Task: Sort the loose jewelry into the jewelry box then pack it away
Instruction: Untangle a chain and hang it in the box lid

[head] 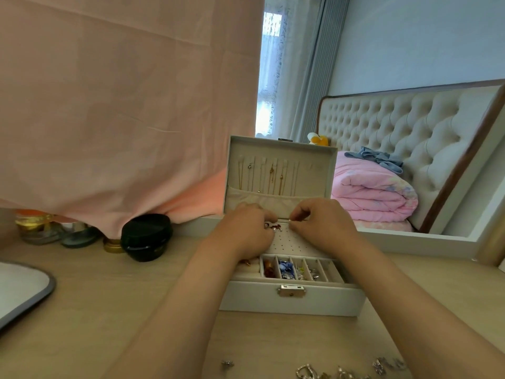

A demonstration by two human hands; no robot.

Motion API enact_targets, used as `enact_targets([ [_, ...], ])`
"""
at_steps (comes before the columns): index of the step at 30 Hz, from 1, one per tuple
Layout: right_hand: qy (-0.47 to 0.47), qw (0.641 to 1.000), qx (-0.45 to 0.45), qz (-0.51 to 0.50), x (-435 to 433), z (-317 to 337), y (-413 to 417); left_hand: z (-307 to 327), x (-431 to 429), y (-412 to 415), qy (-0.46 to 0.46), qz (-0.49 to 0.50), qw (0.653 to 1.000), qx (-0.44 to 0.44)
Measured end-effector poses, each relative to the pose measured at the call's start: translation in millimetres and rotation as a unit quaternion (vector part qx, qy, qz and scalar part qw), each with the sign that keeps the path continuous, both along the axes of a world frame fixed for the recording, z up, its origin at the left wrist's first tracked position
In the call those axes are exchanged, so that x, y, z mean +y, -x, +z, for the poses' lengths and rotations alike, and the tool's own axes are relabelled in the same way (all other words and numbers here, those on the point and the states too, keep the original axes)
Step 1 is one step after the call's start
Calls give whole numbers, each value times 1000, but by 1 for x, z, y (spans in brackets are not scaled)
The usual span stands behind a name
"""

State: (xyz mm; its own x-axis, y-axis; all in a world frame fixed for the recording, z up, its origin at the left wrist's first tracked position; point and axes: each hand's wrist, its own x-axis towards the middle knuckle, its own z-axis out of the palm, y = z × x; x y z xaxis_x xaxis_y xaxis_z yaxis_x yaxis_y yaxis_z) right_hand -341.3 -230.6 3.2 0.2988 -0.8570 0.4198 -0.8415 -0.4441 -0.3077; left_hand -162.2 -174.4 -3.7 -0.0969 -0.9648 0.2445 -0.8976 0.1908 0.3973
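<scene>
Loose jewelry (341, 372) sits on the table (95, 310) right at the bottom edge, silvery bits mostly, half cut off, so no clue what each piece is. Past that is the white jewelry box (292, 299), lid (281, 170) standing open with thin necklaces (273, 176) hanging inside it. Front compartments (297, 269) hold small stuff, amber, blue and silver, too blurry to name.

Both hands are over the dotted earring panel (292, 242) in the middle of the box, close together but not touching. Right hand (322, 222) pinches a tiny shiny piece (296, 219) between thumb and finger. Left hand (246, 231) is curled down next to some red and silver bits (273, 227). Honestly can't tell if it's gripping any, the fingers hide it.

Off to the left there's a black jar (146, 236) under a hanging pink cloth (123, 105) that covers other jars behind.
</scene>
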Motion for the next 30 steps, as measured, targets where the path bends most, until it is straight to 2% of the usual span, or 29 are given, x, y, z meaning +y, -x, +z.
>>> enact_targets([
  [9,15,998,64,19,1,0,-6,-2,-1,0,-5,-7,1000,-5],
  [13,-36,998,32,48,2,0,-1,-3,-2,0,5,-7,1000,-11],
  [17,-37,998,3,54,1,0,-1,-4,-1,0,11,-7,1000,-19],
  [24,-58,996,27,61,-2,-1,-2,-4,-1,2,18,-8,999,-32],
  [30,-60,994,3,94,16,11,4,7,9,5,77,-5,997,-13],
])
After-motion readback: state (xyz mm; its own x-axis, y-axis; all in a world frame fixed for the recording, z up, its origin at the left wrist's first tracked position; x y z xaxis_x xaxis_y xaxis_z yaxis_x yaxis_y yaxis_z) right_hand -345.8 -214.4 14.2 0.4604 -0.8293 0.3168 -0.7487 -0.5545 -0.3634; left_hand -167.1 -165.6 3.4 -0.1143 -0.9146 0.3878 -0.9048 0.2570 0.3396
